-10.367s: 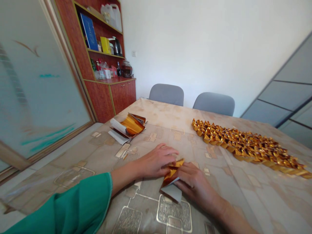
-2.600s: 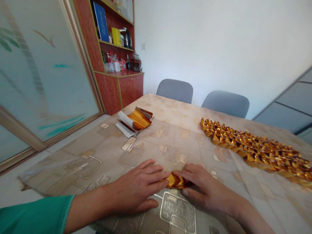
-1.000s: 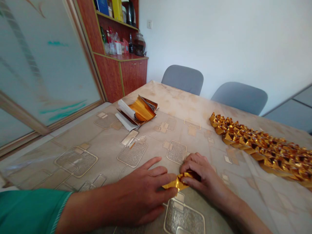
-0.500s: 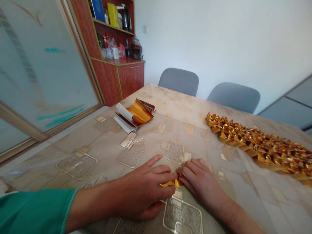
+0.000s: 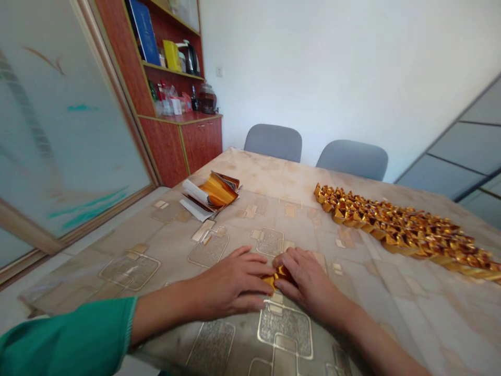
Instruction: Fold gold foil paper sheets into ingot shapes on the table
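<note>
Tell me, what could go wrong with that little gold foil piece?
The thin gold foil piece sits pressed between the left hand and right hand, so pressing too hard might tear or badly crease it. The long row of folded foil pieces lies loose on the table; a careless arm sweep might scatter it.

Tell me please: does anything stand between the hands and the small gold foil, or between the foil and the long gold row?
Not at the hands: the left hand and right hand touch the gold foil. Toward the row of gold folds, only the right hand lies in the way; past it is the patterned table cover.
</note>
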Motion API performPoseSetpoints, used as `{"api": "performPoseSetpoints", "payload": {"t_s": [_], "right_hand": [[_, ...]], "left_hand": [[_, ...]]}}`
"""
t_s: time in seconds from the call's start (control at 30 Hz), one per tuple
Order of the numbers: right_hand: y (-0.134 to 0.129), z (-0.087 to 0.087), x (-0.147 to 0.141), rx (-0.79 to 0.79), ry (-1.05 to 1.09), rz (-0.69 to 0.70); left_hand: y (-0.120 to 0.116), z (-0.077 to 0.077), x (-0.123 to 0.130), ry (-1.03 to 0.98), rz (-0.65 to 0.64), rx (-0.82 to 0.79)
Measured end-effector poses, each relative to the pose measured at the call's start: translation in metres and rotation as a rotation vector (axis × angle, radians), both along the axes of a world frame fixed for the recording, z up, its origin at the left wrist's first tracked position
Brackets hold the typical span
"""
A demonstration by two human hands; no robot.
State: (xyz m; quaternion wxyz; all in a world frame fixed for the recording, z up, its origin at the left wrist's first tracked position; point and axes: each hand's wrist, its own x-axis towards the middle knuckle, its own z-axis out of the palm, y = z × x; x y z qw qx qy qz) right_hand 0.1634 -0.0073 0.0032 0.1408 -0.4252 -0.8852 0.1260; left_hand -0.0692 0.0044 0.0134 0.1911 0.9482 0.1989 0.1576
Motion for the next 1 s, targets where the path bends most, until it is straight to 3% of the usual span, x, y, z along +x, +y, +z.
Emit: {"api": "performPoseSetpoints", "payload": {"t_s": [0.13,0.27,0.67,0.87,1.0], "right_hand": [[0.005,-0.002,0.005,-0.034,0.117,0.043],[0.008,-0.011,0.009,-0.008,0.159,0.017],[0.015,-0.009,0.008,-0.011,0.213,-0.002],[0.015,-0.01,0.009,-0.021,0.238,-0.072],[0.015,-0.014,0.009,-0.07,0.245,-0.087]], "left_hand": [[-0.004,-0.006,0.028,0.027,0.439,-0.015],[-0.007,-0.008,0.039,0.078,0.568,-0.049],[-0.01,-0.013,0.038,-0.015,0.529,-0.092],[-0.01,-0.021,0.038,0.022,0.316,0.19],[-0.007,-0.03,0.038,0.084,0.297,0.319]]}}
